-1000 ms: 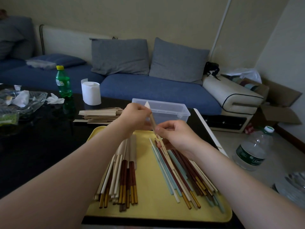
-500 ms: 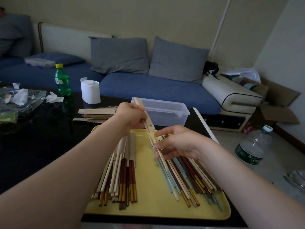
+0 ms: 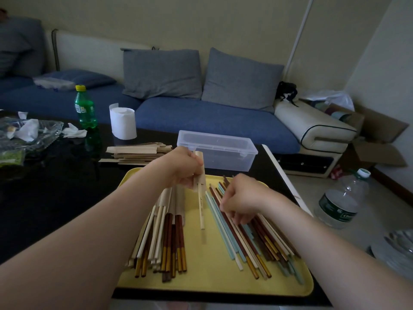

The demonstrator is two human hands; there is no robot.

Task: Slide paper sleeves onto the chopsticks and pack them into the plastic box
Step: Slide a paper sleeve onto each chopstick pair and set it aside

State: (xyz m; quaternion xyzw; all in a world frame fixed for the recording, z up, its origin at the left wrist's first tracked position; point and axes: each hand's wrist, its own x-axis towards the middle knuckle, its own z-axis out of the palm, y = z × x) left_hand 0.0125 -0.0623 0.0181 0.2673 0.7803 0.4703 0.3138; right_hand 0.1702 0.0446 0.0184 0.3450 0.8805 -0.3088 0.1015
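The right hand [image 3: 242,198] has left the paper sleeve [image 3: 202,171] and dropped to the loose chopsticks [image 3: 257,247] on the 3 o'clock side of the yellow tray [image 3: 212,285]. One cream chopstick [image 3: 201,209] now hangs from the sleeve, so the second of the pair is probably being fetched.

The left hand [image 3: 184,168] grips the sleeve upright above the tray's 12 o'clock edge, fingers curled round it. The right hand lies palm-down, fingers curled onto the pile; whether it pinches a chopstick cannot be determined.

The plastic box [image 3: 223,153] stands beyond the tray at 12 o'clock, with nothing visible inside. Sleeved chopsticks [image 3: 169,231] lie at the 9 o'clock side.
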